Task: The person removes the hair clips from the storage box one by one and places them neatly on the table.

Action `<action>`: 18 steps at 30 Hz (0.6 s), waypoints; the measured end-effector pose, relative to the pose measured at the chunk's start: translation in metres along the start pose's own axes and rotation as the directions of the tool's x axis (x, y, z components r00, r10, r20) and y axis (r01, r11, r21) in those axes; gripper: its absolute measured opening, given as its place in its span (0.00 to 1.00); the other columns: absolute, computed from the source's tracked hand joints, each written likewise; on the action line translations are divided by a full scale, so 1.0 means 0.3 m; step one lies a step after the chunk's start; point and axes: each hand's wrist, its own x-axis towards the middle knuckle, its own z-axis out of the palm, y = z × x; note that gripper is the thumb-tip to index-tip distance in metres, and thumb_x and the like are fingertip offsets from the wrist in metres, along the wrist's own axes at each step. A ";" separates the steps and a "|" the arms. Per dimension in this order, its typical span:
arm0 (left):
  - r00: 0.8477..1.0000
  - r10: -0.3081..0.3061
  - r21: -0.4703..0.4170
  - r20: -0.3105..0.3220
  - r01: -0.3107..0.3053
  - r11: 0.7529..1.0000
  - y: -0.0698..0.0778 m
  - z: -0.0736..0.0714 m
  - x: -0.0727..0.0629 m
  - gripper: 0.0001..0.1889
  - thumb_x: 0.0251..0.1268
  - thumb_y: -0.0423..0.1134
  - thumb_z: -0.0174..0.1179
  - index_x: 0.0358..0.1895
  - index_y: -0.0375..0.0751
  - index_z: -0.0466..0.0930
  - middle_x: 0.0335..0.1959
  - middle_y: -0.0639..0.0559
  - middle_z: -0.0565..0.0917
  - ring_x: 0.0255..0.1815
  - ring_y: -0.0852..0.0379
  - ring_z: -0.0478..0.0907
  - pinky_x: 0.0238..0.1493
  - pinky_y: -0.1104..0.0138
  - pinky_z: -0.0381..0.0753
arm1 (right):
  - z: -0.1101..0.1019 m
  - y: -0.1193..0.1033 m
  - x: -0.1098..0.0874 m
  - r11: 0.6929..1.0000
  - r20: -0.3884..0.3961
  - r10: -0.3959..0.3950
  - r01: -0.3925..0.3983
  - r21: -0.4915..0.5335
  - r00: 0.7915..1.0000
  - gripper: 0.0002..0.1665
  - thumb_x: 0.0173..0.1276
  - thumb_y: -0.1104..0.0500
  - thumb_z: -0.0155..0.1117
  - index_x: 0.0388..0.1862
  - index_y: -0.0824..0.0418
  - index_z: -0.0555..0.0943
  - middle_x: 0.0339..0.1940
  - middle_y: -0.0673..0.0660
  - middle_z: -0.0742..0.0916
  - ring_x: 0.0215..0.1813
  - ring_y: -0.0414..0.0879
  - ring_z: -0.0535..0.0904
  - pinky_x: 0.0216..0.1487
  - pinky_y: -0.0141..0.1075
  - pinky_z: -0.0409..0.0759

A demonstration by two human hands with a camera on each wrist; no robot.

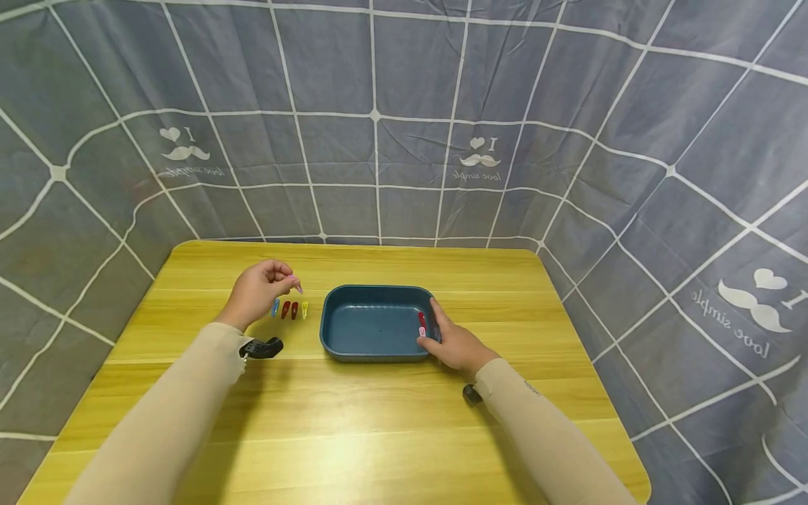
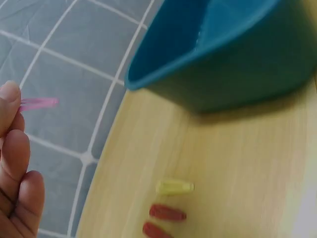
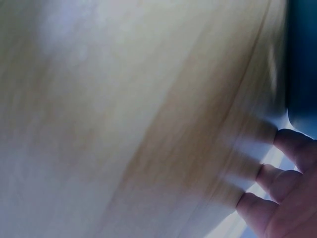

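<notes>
The left hand [image 1: 255,293] is pinching a pink clip [image 2: 42,103] left of the tray [image 1: 372,330], and the right hand [image 1: 462,345] is gripping the tray's right end, probably steadying it. Also left of the tray, four clips [image 1: 294,310] are lying spaced apart, perhaps for easy picking.

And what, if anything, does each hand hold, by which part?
The left hand pinches a pink hair clip by one end; the right hand holds the blue box by its right side.

Glare on tabletop [image 1: 341,452]; wrist views blurred, right hazy
</notes>
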 end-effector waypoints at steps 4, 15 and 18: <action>1.000 -0.014 -0.001 -0.025 0.014 1.000 -0.044 -0.029 -0.012 0.18 0.80 0.51 0.61 0.55 0.39 0.81 0.43 0.44 0.89 0.40 0.49 0.85 0.37 0.69 0.82 | 0.003 0.003 0.004 1.000 0.004 -0.004 0.004 0.000 1.000 0.59 0.77 0.30 0.56 0.88 0.37 0.30 0.81 0.64 0.72 0.61 0.58 0.86 0.69 0.55 0.78; 0.994 -0.111 -0.031 -0.009 0.111 0.993 -0.142 -0.101 -0.037 0.22 0.82 0.49 0.57 0.63 0.34 0.81 0.52 0.39 0.86 0.45 0.59 0.87 0.45 0.76 0.86 | 0.001 -0.002 0.006 1.000 0.007 -0.003 0.003 0.000 1.000 0.58 0.78 0.32 0.57 0.88 0.37 0.30 0.80 0.64 0.73 0.52 0.53 0.89 0.65 0.54 0.80; 0.994 -0.112 -0.005 -0.006 0.112 0.994 -0.165 -0.112 -0.039 0.23 0.82 0.47 0.58 0.65 0.32 0.79 0.54 0.36 0.85 0.43 0.64 0.85 0.42 0.80 0.83 | -0.003 -0.010 0.001 1.000 0.003 0.006 -0.006 0.001 1.000 0.59 0.77 0.32 0.57 0.88 0.36 0.29 0.81 0.64 0.72 0.61 0.59 0.86 0.70 0.56 0.78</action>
